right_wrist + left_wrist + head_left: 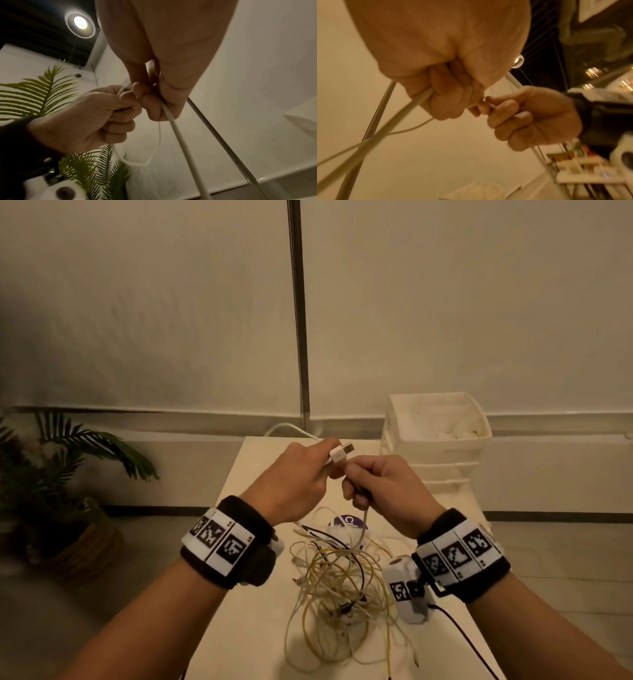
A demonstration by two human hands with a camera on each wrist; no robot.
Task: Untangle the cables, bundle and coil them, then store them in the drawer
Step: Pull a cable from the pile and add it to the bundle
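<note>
A white USB cable is raised above the table. My left hand (pixel 308 470) pinches its white USB plug (pixel 340 453), metal tip pointing right. Close beside it, my right hand (pixel 373 484) grips the same cable (pixel 365 517) a little below the plug, fingers curled round it. The cable hangs from my right fist down into a tangled pile of white, yellow and black cables (pixel 342 583) on the table. In the left wrist view the white cable (pixel 412 105) runs out of my left fist (pixel 450 94). In the right wrist view it (pixel 173 124) leaves my right fist (pixel 154 105).
A white drawer unit (pixel 436 446) with its top drawer open stands at the table's back right. The cream table (pixel 253 621) is small, with edges close on both sides. A purple-and-white disc (pixel 347 522) lies behind the pile. A potted palm (pixel 65 474) stands on the floor at left.
</note>
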